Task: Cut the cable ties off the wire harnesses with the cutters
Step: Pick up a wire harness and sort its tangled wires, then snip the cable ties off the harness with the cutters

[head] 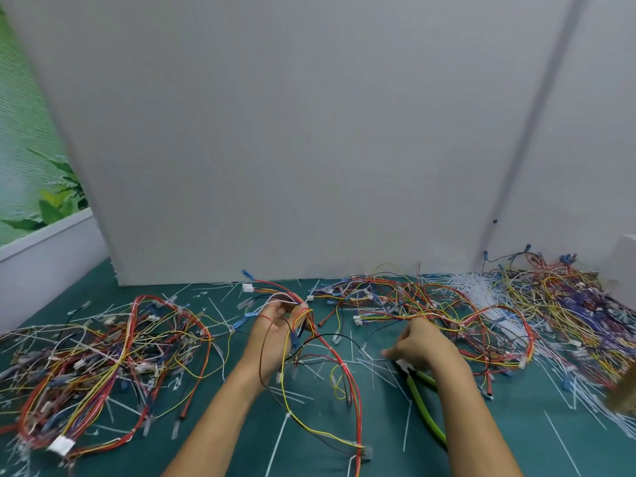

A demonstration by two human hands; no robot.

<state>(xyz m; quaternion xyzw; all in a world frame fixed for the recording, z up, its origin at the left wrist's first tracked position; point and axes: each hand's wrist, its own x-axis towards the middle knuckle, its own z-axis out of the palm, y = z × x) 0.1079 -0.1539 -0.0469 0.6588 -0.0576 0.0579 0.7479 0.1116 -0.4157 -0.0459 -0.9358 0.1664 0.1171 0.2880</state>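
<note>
The loose harness of red, yellow, black and white wires [275, 291] is lifted off the table in the left hand [275, 325], whose fingers and thumb curl round the bunch near its blue and white connectors; its long strands hang down and trail across the dark green mat [206, 442] towards the near edge. The cutters with bright green handles [421, 404] lie flat on the mat just right of those strands, their head under the right hand [423, 349]. That hand is knuckles up with its fingers bent down over the tool's head, but the fingertips are blurred and I cannot tell whether they grip it or only touch it. Thin white cut cable ties [371, 366] are strewn on the mat around both hands. A tangled heap of harnesses [103, 356] sits at the left, another heap [568, 304] at the far right, with a bundle of white unused ties [481, 297] between the right heap and the middle. A plain grey-white board [309, 132] stands upright behind everything.
</note>
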